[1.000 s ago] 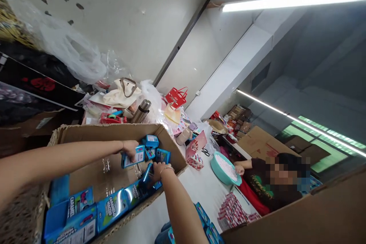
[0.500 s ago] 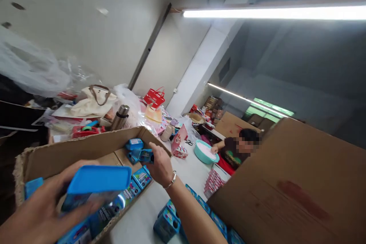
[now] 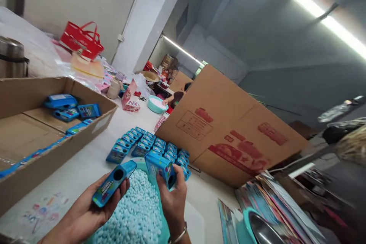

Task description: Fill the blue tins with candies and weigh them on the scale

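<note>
My left hand (image 3: 85, 207) is closed around a small blue box (image 3: 114, 183) with a dark round hole, tilted over the near side of the basin. In my right hand (image 3: 174, 198) is a second blue box (image 3: 159, 166), its dark hole facing right. Beneath both hands stands a turquoise basin (image 3: 164, 225) full of small pale blue pellets (image 3: 137, 206). Just beyond it, rows of similar blue boxes (image 3: 143, 141) stand on the white table (image 3: 74, 171). More blue boxes (image 3: 61, 101) lie inside an open cardboard box (image 3: 34, 167) at left.
A large printed cardboard carton (image 3: 223, 129) rises behind the rows. Stacked printed sheets (image 3: 274, 198) and a metal bowl (image 3: 263, 228) are at right. Farther back are scissors (image 3: 141, 98), a red bag (image 3: 81, 40), and another person's hand (image 3: 165, 102) at a second basin (image 3: 157, 108).
The view has swung right and down. Both hands have moved from the open cardboard box to over the pellet basin, each holding a blue box.
</note>
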A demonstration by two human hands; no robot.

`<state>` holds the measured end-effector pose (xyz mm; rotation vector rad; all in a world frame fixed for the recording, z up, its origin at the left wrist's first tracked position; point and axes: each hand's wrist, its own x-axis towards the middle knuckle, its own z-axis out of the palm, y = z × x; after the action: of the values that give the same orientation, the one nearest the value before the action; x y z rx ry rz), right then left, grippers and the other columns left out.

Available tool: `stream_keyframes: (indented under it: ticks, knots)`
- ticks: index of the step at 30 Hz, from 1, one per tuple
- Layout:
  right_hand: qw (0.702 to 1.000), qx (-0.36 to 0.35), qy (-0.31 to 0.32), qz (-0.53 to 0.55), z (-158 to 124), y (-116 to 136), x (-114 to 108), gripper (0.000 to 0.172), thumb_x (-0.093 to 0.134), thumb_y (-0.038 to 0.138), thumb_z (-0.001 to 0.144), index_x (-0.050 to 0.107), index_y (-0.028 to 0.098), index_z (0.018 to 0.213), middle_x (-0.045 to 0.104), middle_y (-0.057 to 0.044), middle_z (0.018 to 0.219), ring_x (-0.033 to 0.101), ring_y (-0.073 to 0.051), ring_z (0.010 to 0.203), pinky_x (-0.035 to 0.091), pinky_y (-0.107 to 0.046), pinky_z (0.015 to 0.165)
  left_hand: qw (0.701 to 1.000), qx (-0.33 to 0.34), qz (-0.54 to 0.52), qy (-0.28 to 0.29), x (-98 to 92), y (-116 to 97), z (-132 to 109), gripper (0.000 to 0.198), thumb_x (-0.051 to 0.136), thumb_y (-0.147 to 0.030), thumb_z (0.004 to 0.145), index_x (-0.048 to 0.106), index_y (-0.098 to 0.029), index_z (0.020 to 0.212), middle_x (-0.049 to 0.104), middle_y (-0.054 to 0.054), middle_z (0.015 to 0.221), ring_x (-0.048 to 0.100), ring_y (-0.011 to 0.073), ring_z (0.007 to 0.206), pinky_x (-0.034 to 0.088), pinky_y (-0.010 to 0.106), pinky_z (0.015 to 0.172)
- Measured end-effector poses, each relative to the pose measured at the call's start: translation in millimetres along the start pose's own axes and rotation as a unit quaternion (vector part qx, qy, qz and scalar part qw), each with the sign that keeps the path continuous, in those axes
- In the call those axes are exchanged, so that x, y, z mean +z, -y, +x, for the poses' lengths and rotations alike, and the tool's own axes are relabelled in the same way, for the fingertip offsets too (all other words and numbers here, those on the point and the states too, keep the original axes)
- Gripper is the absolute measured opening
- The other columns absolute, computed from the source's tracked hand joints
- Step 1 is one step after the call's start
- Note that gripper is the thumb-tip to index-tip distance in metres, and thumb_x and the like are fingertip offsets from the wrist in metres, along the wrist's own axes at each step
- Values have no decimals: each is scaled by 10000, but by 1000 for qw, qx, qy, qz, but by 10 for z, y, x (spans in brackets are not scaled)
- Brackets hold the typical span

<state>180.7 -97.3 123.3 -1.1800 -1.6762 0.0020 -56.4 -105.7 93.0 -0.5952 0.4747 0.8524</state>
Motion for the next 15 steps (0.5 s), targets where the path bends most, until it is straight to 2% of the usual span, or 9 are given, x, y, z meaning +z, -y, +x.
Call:
stream_keyframes:
  ticks: [2,5,7,11,13,15]
  knots:
    - [997,77,-22,18,-267,-94,-163,340,827,405,999,732,209,1259,820,-73,1080,798,-242,925,651,-342,831,999,8,1,-35,26,182,104,298,523,-222,1105,674,-117,1339,745,134,937,795,236,585,661,276,436]
    - [994,92,-53,14,-540,-144,-285,327,820,411,1002,747,212,1251,821,-95,1123,807,-259,1007,657,-357,893,994,64,60,-65,-5,386,269,249,541,-177,1092,688,-152,1292,763,124,942,804,263,600,659,304,424]
    - [992,105,-64,17,-662,-127,-256,294,799,409,1016,739,217,1230,818,-85,1077,804,-249,967,659,-350,873,989,90,95,-64,-20,494,374,235,561,-173,1089,702,-154,1276,789,133,947,827,288,647,697,351,479]
    - [983,162,-75,45,-863,-76,-49,345,775,443,1039,695,216,1285,827,-78,1045,812,-246,899,670,-348,811,987,92,120,-58,-51,666,546,188,640,-214,1071,732,-175,1230,841,139,953,860,317,735,751,428,600]
    - [986,144,-81,36,-922,-83,-10,365,780,424,1039,692,235,1339,831,-94,1120,821,-264,969,681,-380,866,982,100,141,-69,-96,689,621,216,670,-211,1046,743,-191,1248,854,128,944,864,329,739,754,459,604]
    - [993,86,-72,23,-919,-113,-87,387,782,385,1038,690,270,1395,817,-101,1175,813,-271,1029,683,-390,887,974,127,172,-82,-155,645,697,286,700,-189,1007,753,-194,1288,865,121,954,864,336,730,755,476,600]
